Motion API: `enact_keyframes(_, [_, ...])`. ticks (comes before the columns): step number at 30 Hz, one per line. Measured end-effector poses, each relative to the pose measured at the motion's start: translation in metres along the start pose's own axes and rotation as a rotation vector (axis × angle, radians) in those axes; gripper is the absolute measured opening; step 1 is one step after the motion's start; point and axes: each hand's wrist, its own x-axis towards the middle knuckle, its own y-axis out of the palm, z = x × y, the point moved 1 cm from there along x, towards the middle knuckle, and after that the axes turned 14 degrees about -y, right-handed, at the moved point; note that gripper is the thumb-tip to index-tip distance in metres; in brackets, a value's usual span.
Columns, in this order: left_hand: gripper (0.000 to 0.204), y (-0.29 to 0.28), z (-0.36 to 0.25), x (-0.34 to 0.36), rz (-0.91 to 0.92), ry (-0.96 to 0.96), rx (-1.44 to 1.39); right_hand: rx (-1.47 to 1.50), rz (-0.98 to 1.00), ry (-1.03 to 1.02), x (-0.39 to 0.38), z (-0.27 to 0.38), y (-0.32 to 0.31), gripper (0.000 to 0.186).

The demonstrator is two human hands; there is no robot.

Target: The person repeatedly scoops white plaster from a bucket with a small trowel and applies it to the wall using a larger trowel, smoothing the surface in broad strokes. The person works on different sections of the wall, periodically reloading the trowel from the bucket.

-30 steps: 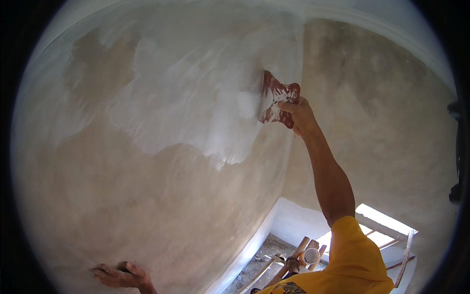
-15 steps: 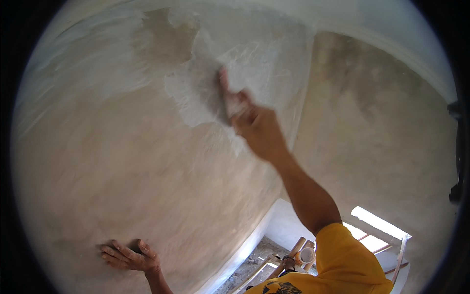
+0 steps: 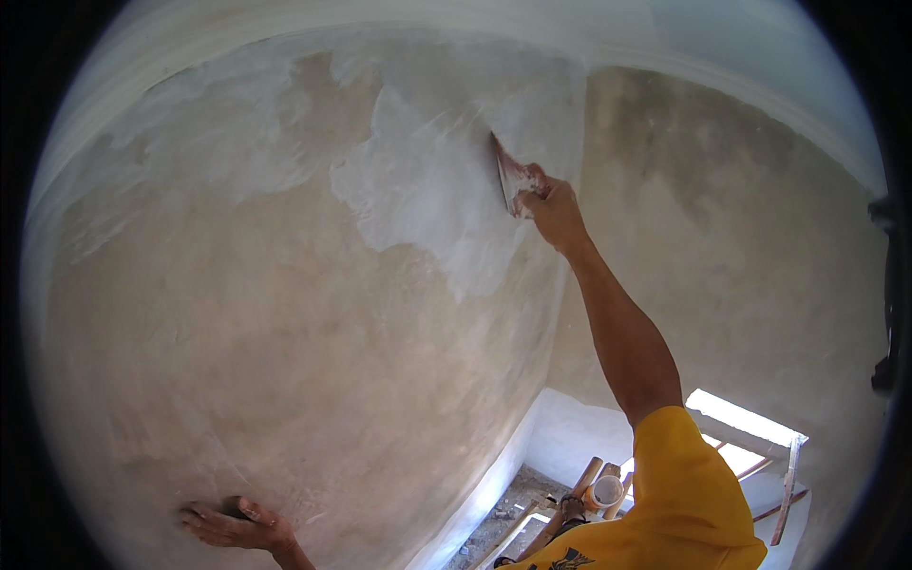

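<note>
Grips a red-brown scraper (image 3: 513, 180) in the right hand (image 3: 559, 211), at the upper centre of the frame, with fingers closed around its handle end and thumb laid over its near face. Turns the scraper's long edge leftward, against the pale wet patch (image 3: 427, 180) on the large tan wall (image 3: 285, 332); cannot tell whether the full edge touches. Shows white smears over the scraper's face. Rests the left hand (image 3: 237, 524), holding nothing, near the bottom left of the frame, seemingly against the same wall, with fingers close together and thumb set apart. Reaches up with the right arm out of a yellow shirt (image 3: 679, 475) at the lower right. Meets, right of the scraper, a corner with a second brownish wall (image 3: 731, 237), beneath a whitish ceiling (image 3: 703, 47) along the top. Includes, at the bottom centre, a small round tub (image 3: 606, 490) just beside wooden poles (image 3: 583, 478), and a bright opening (image 3: 746, 418) at the lower right.
</note>
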Motion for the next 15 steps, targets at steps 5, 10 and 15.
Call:
enact_keyframes(5, [0.075,-0.012,-0.005,0.005,-0.062,0.061,0.091,-0.063,0.378,-0.354,-0.1,0.017,0.015,0.039])
enact_keyframes(10, [0.074,-0.031,-0.017,0.008,-0.143,0.118,0.11,0.189,0.36,-0.178,-0.167,-0.002,0.0,0.032])
enact_keyframes(15, [0.08,-0.034,-0.017,0.016,-0.006,-0.024,0.015,0.384,-0.072,0.224,-0.121,-0.05,-0.052,0.015])
